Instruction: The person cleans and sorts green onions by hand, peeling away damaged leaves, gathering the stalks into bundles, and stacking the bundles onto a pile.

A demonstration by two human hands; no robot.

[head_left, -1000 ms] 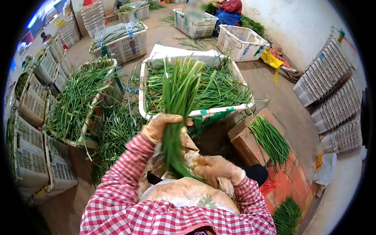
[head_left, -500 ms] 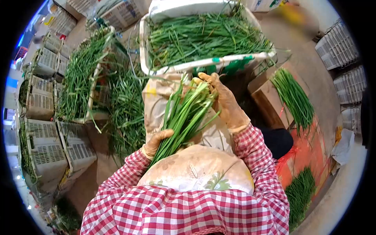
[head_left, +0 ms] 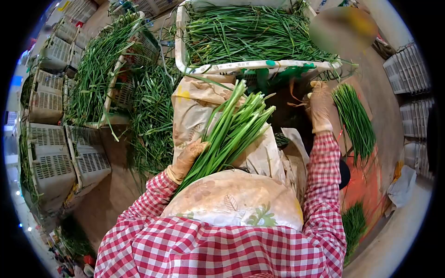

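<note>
My left hand [head_left: 187, 160], in a tan glove, is wrapped round the lower part of a bunch of green stalks [head_left: 227, 132]. The bunch lies slantwise over the apron [head_left: 232, 194], its pale ends pointing up and right. Off to the right, my right hand [head_left: 320, 105], also gloved, is closed on thin brownish strands [head_left: 296, 99] beside the front right corner of the big white crate [head_left: 250, 66]. Just right of that hand, a neat bundle of green stalks [head_left: 356, 121] rests on a cardboard box.
Loose green stalks fill the big crate and another crate [head_left: 109, 99] at the left, with more heaped between them [head_left: 155, 120]. Stacked crates [head_left: 48, 157] stand at far left and far right [head_left: 408, 69]. Another green bundle [head_left: 353, 224] lies on red sheeting at lower right.
My right hand has left the bunch and moved right, and now has thin strands in it. My left hand still holds the bunch over my lap. The view has tilted down since the earliest frame.
</note>
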